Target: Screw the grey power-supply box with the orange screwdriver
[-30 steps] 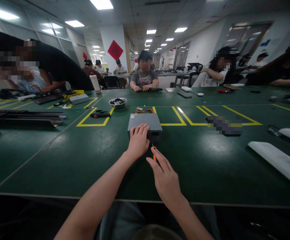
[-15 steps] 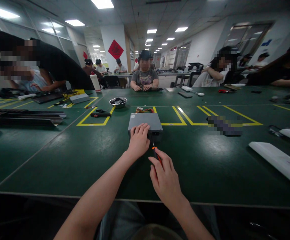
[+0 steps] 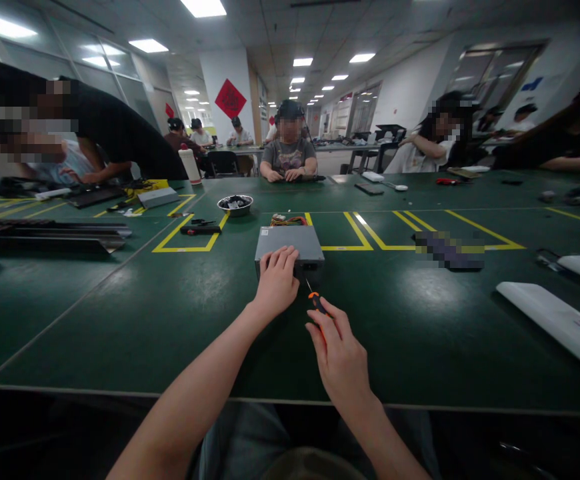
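A grey metal computer power supply lies on the green table, its socket side facing me and its coloured cables at the back. My left hand grips it from the near side, fingers over the top and thumb down by the front face. In my right hand is a screwdriver with an orange and black handle, held between thumb and fingers. Its thin shaft points up and left toward the power supply's front face. Whether the tip touches the face, I cannot tell for sure.
A metal bowl of small parts stands behind on the left, beside a dark tool. Long metal rails lie far left. White casings and a dark blurred-out object are on the right. A person sits opposite.
My right hand has drawn back to the right and toward me with the screwdriver, so more of its shaft and handle shows. The left hand and power supply stay put.
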`<state>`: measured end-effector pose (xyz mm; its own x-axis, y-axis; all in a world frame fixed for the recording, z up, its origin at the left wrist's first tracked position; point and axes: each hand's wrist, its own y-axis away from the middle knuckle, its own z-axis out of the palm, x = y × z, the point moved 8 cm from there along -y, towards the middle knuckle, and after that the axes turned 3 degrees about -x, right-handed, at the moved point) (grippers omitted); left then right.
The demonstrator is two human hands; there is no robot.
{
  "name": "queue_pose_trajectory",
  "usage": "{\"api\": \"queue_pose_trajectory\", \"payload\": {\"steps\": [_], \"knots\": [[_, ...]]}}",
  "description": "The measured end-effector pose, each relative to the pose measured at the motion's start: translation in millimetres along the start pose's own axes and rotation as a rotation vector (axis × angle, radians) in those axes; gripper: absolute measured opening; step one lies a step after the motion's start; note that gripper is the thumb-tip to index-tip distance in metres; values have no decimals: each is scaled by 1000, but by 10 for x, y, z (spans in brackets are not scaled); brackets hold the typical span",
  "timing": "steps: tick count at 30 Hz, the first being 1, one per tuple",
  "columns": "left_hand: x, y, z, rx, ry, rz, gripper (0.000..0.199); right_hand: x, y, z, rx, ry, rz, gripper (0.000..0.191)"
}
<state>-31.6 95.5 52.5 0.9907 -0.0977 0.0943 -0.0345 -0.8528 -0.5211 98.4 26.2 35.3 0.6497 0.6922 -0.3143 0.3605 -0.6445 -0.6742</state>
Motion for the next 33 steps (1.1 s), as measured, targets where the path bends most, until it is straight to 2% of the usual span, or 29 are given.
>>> {"api": "queue_pose_trajectory", "payload": {"steps": [7, 12, 21, 27, 30, 33], "knots": [[-4, -1, -8, -2, 11, 2, 48, -95, 3, 123, -72, -15, -12, 29], [-12, 1, 0, -2, 12, -8, 48, 64, -26, 291, -175, -168, 129, 31], [-27, 7, 4, -2, 10, -7, 49, 250, 9, 334, -211, -494, 391, 24], [-24, 5, -9, -2, 21, -8, 49, 296, 51, 379, -170, -607, 397, 28], [-19, 6, -17, -3, 21, -4, 49, 292, 28, 328, -133, -656, 372, 28], [-25, 7, -18, -3, 14, -6, 48, 263, -7, 268, -147, -692, 340, 24]]}}
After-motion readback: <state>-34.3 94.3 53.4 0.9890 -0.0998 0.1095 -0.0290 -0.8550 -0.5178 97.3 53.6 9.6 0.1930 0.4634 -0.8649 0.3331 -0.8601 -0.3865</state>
